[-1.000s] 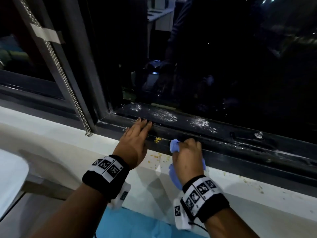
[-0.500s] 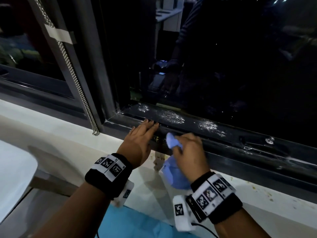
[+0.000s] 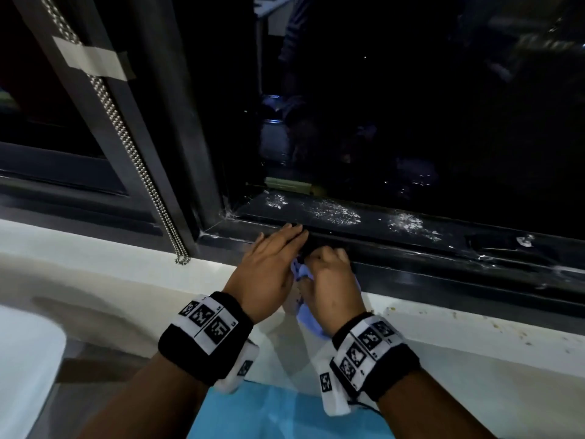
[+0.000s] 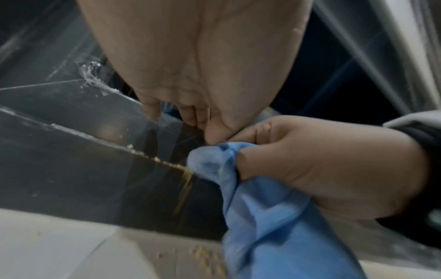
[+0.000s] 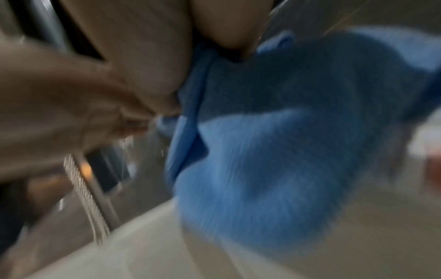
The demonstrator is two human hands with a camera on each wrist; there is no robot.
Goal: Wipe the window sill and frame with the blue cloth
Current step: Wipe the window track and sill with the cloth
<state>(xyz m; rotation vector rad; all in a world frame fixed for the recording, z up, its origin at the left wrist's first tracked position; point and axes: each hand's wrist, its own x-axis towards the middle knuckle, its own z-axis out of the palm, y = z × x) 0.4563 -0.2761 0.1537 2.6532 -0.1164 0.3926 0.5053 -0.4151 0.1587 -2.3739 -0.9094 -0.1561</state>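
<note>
My R hand [image 3: 329, 280] has shifted left w/ the blue cloth [image 4: 262, 217], now touching my L hand [image 3: 266, 267]. R fingers curl round the cloth at the frame [image 3: 443, 270]; L fingers lie straight, flat on it.

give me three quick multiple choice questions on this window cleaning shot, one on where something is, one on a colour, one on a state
1. Where do the yellow crumbs lie?
A. on the frame ledge beside the cloth
B. on the glass
C. on the bead chain

2. What colour is the cloth?
A. white
B. blue
C. green

3. How is the left hand?
A. fist round the chain
B. pinching tape
C. flat, fingers straight on the frame

Key: 1 A, the yellow crumbs line the dark window frame edge next to the cloth; 2 B, the blue cloth is bunched in the right hand; 3 C, the left hand lies with straight fingers on the frame.
</note>
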